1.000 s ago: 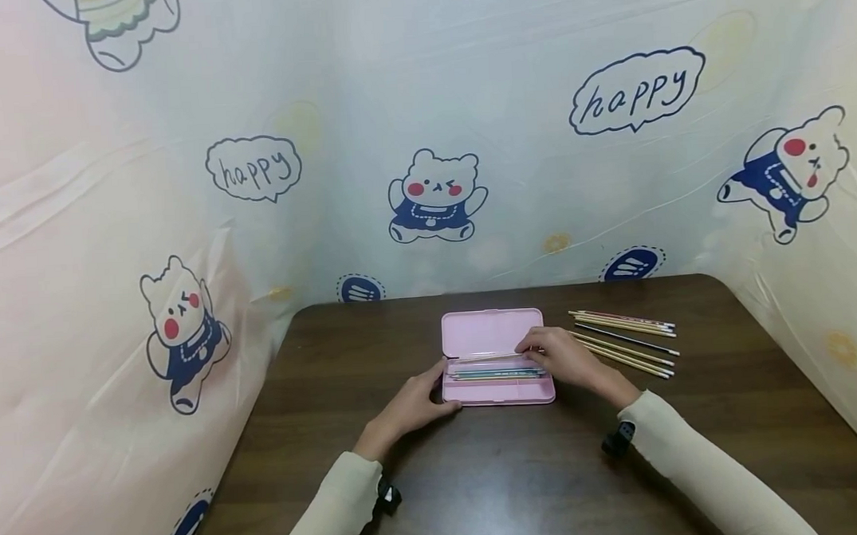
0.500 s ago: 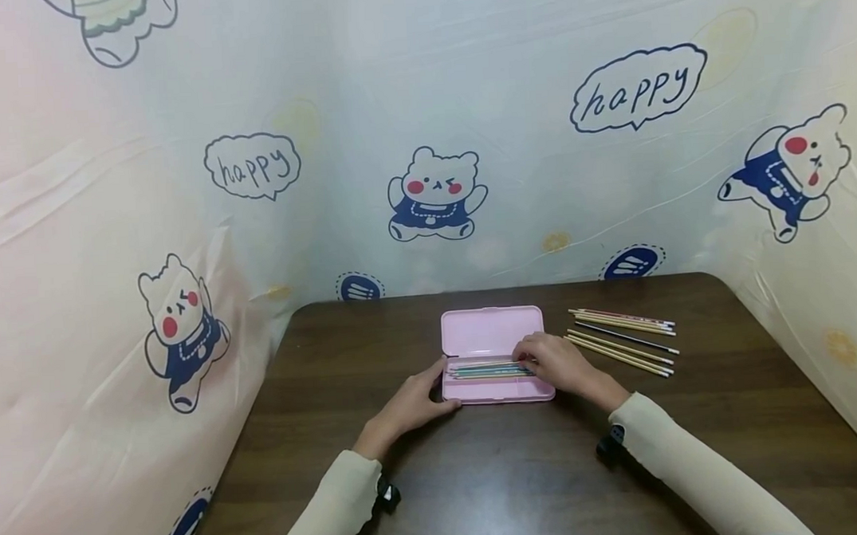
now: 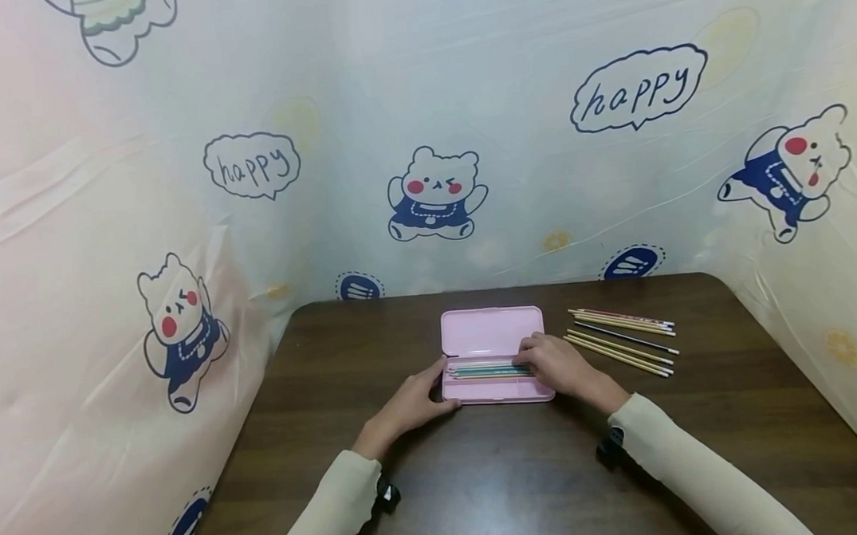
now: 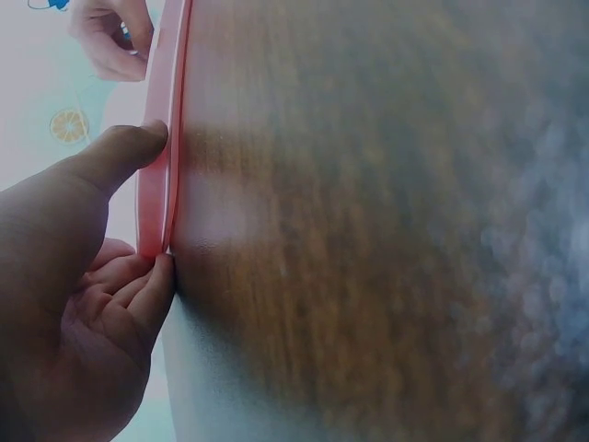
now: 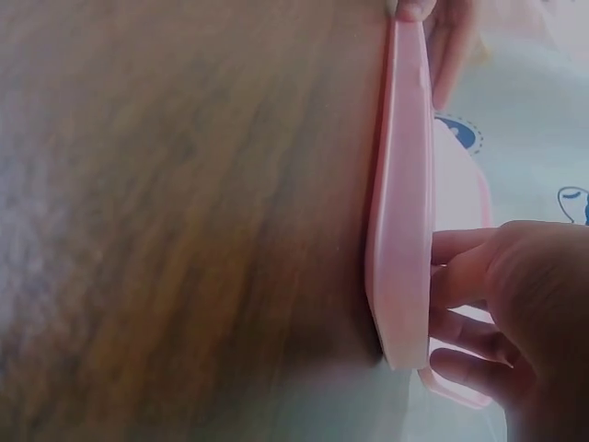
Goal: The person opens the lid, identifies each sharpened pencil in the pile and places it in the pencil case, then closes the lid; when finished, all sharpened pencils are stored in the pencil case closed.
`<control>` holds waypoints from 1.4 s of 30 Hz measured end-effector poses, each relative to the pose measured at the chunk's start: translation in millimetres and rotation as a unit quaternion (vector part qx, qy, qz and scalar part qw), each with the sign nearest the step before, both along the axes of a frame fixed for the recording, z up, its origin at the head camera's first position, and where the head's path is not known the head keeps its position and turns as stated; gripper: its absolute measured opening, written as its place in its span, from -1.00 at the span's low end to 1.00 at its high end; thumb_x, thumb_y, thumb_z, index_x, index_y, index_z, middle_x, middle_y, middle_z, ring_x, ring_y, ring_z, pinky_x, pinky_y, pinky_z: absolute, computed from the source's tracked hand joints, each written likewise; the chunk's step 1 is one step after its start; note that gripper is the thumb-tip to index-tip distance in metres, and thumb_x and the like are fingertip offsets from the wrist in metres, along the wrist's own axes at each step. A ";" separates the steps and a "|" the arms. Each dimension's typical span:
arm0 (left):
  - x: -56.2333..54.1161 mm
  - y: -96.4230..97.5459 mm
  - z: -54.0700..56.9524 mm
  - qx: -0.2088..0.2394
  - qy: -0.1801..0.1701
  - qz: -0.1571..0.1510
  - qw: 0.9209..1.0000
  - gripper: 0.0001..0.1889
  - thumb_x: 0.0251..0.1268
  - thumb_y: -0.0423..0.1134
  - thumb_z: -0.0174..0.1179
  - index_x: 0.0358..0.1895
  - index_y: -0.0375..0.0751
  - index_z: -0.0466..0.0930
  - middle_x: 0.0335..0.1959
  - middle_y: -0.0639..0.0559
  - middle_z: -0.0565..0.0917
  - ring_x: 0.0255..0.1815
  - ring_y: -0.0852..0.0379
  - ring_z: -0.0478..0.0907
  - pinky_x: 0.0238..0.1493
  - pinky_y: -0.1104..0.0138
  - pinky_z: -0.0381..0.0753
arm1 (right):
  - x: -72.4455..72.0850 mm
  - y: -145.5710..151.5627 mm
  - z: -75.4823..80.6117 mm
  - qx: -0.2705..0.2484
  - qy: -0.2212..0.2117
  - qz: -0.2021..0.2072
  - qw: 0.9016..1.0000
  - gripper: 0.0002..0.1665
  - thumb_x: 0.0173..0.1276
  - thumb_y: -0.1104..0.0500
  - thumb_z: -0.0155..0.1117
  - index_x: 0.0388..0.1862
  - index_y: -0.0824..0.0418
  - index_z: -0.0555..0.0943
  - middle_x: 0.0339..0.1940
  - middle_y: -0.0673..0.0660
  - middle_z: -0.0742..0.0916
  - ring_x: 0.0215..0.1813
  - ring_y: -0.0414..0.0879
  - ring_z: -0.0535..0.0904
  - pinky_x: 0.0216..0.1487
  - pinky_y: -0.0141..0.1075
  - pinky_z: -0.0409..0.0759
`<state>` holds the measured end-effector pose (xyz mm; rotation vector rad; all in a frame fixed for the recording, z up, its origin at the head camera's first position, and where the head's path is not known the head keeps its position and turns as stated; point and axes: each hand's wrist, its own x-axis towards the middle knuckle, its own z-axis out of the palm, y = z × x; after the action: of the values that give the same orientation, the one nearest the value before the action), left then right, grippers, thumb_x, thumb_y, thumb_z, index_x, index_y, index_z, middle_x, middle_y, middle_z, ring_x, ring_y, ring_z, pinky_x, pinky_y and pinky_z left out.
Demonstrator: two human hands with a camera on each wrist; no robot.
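A pink pencil case (image 3: 492,330) lies open on the table, lid flat at the back. Several pencils (image 3: 486,371), some teal and some plain wood, lie lengthwise in its tray. My left hand (image 3: 406,412) grips the case's left end, thumb (image 4: 138,147) on the front wall and fingers around the corner. Over the right end, my right hand (image 3: 558,364) reaches down into the tray with bent fingers at the pencils' ends. In the right wrist view its fingertips go behind the case wall (image 5: 405,203), so I cannot tell whether they still pinch a pencil.
On the dark wooden table (image 3: 509,471), right of the case, several wooden pencils (image 3: 619,353) and a dark pencil (image 3: 627,339) lie in loose slanting rows. A patterned cloth (image 3: 526,191) with cartoon bears hangs behind the table's rear edge.
My right hand has come down and slightly left, and the light pencil it held slanting over the tray now lies among the others. The left hand has stayed on the case.
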<state>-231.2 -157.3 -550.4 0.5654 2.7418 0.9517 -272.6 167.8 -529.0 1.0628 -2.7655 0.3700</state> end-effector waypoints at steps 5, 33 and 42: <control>1.7 0.6 0.2 0.004 0.001 -0.003 1.000 0.03 0.40 0.20 0.39 0.77 0.03 0.00 0.73 0.01 0.23 0.71 -0.06 0.26 0.61 -0.03 0.39 | 2.0 0.0 4.0 -0.008 -0.003 0.001 1.000 -0.74 0.38 0.36 0.44 -0.03 0.12 0.88 -0.11 0.06 0.83 -0.14 -0.08 0.68 -0.03 -0.13 0.75; 1.9 0.9 1.7 -0.011 0.002 -0.003 1.000 0.03 0.41 0.18 0.40 0.77 0.00 -0.01 0.74 0.00 0.21 0.72 -0.05 0.24 0.63 0.01 0.36 | -21.6 119.4 62.9 -0.103 -0.052 -0.158 0.981 -0.76 0.56 0.30 0.28 0.07 0.28 0.80 -0.03 0.26 0.85 -0.04 0.16 0.78 0.05 0.22 0.73; -0.3 -1.0 0.2 -0.013 0.006 -0.005 1.000 0.04 0.41 0.19 0.39 0.77 0.01 -0.01 0.75 0.00 0.19 0.72 -0.05 0.23 0.63 0.00 0.36 | -27.4 170.2 53.7 -0.087 -0.102 -0.218 0.967 -0.69 0.63 0.23 0.19 0.14 0.35 0.74 0.05 0.37 0.80 -0.08 0.16 0.72 -0.03 0.20 0.70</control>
<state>-231.5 -158.3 -550.2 0.5827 2.7548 0.9125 -300.0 338.0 -475.3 0.3750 -2.9662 0.6705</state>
